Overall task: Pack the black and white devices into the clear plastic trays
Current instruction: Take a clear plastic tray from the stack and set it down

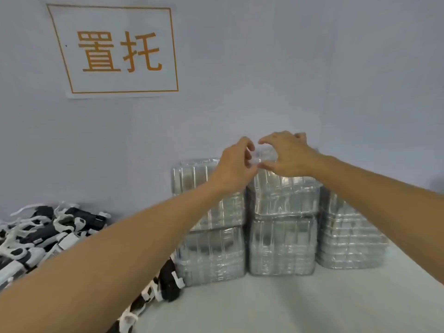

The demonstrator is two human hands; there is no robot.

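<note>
From the head camera, both bare arms are reaching forward toward stacks of clear plastic trays [281,227] standing on a pale surface [288,304] against a grey wall [264,80]. The stacks are sitting side by side, touching or nearly touching: a left one, a taller middle one and a right one partly hidden behind the right forearm.

The left hand [236,164] and the right hand [288,156] are meeting over the top of the middle stack. Both are pinching a small piece of clear plastic [262,156] between them, thumb and fingers closed on it from either side; whether it is a loose tray or the top of the stack is too blurred to tell. The further fingers of the right hand are lying over the back edge of the stack.

The black and white devices [40,234] are lying in a jumbled pile on the surface at the left, well apart from the hands, and more of them are trailing under the left forearm toward the foot of the left stack.

A white sign [117,51] with orange characters and an orange border is hanging on the wall.
</note>
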